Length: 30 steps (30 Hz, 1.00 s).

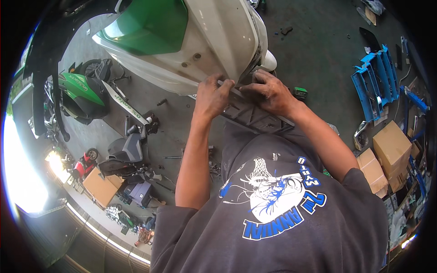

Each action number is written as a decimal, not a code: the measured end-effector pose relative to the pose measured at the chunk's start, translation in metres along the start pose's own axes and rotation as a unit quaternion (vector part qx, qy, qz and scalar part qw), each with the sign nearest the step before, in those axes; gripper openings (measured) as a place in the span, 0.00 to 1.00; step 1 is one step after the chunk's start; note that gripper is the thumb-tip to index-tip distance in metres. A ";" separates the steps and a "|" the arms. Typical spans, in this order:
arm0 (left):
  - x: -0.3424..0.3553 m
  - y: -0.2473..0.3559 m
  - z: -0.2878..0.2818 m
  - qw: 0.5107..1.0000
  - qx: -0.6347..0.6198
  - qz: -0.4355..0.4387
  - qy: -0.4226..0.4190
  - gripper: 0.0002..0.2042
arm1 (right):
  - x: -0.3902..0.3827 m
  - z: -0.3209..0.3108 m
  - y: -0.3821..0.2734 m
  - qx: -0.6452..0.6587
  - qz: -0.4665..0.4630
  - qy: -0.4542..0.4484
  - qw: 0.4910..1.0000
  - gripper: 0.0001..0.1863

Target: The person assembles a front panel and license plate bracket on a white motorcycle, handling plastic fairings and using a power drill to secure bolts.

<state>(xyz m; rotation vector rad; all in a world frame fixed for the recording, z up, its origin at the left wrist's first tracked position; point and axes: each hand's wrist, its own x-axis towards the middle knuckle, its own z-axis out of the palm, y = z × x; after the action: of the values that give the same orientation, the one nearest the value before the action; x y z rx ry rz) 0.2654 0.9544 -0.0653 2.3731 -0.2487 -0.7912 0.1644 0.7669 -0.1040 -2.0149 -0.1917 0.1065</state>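
Observation:
A white and green scooter body panel [218,36] fills the top middle, with two small holes near its lower part. At the panel's lower edge my left hand [211,96] is closed, thumb and fingers pinched together; whatever is between them is hidden. Close beside it, my right hand [268,92] has its fingers curled at the panel's corner, and what they grip cannot be made out. Just below both hands lies a dark ribbed plastic part [252,113], partly covered by them and close to my shirt.
Left stands a green scooter [82,95], with a grey scooter seat [123,152] nearer. Cardboard boxes [391,145] and a blue slatted part [373,84] are at right. A small green-black box [300,93] sits on the floor. Another person [144,236] is far lower left.

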 end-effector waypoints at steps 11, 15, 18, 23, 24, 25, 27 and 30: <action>-0.010 -0.007 0.006 0.999 0.027 -0.015 -0.013 0.19 | -0.011 0.005 0.010 -0.054 -0.070 -0.001 0.996 0.21; -0.015 -0.002 0.008 0.999 0.048 -0.003 0.012 0.19 | -0.020 0.010 0.013 -0.142 -0.129 0.040 0.981 0.21; -0.017 0.007 0.011 0.998 0.063 0.013 0.013 0.22 | -0.019 0.004 0.010 -0.126 -0.088 0.032 0.988 0.21; -0.020 0.018 0.007 0.997 0.072 -0.010 0.000 0.30 | -0.019 0.003 0.007 -0.115 -0.062 0.006 0.991 0.21; -0.019 0.009 0.010 0.996 0.088 -0.013 0.006 0.30 | -0.022 0.009 0.012 -0.136 -0.100 0.024 0.985 0.21; -0.016 0.010 0.011 0.994 0.104 -0.017 0.015 0.31 | -0.024 0.010 0.018 -0.157 -0.141 0.044 0.977 0.20; -0.018 0.020 0.006 0.996 0.073 -0.054 -0.003 0.31 | -0.026 0.016 0.024 -0.151 -0.146 0.035 0.977 0.20; -0.017 0.021 0.005 0.994 0.064 -0.089 -0.019 0.32 | -0.022 0.018 0.025 -0.135 -0.145 0.029 0.980 0.20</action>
<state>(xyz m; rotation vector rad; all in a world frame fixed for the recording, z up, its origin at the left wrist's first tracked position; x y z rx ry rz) 0.2492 0.9413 -0.0476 2.5291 -0.1063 -0.9291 0.1418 0.7684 -0.1346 -2.2313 -0.4826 -0.1721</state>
